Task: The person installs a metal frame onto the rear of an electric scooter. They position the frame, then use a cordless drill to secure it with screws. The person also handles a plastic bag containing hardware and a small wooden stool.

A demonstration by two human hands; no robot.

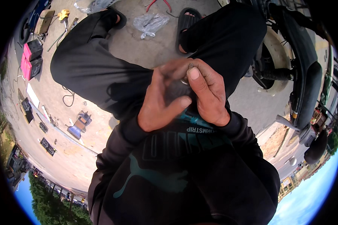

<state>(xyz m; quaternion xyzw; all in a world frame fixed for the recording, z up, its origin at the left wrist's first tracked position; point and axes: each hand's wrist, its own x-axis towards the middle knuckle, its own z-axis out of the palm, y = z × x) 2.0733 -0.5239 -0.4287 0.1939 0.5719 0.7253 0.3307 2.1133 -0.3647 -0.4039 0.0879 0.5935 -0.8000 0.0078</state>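
Concrete ground (133,51), 2 hands (159,103) (211,93), 1 metal part (184,80)

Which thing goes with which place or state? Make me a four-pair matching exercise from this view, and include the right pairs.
Things
1. Crumpled clear plastic bag
2. Small metal part
3. Black slides
4. Pink-and-black boxes

Places and states
A. Worn, with toes showing
B. At the picture's far left
C. Pinched by the right hand
D. Lying on the ground, top centre

Right pairs: 1-D, 2-C, 3-A, 4-B
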